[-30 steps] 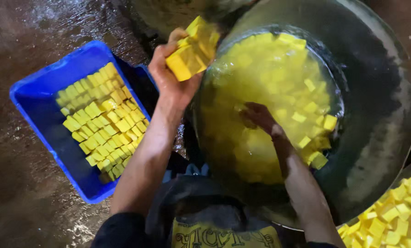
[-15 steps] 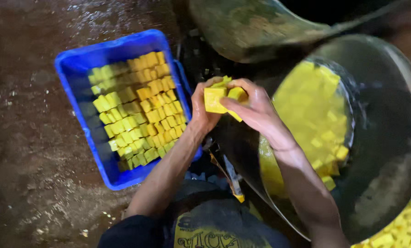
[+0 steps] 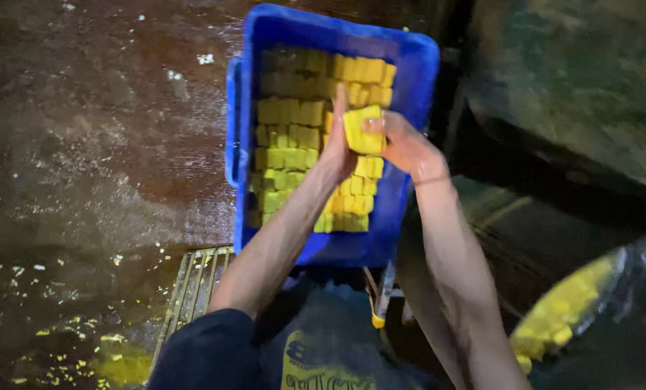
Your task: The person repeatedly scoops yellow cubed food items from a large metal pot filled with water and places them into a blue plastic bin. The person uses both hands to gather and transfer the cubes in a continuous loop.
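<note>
Between both hands (image 3: 370, 144), yellow blocks (image 3: 363, 131) (above crate (image 3: 409, 65)).

Dim, motion-blurred view; glare on wet floor (image 3: 121, 166).

One blue plastic crate (image 3: 409, 58), packed with yellow cubes (image 3: 294, 137) in roughly seven rows, too many to count singly. Two hands above the crate: left hand (image 3: 335, 155), right hand (image 3: 402, 144), one small stack of yellow cubes (image 3: 363, 130) between. One metal basin (image 3: 626, 303) right of the crate. One floor grate (image 3: 193, 289) below it.
</note>
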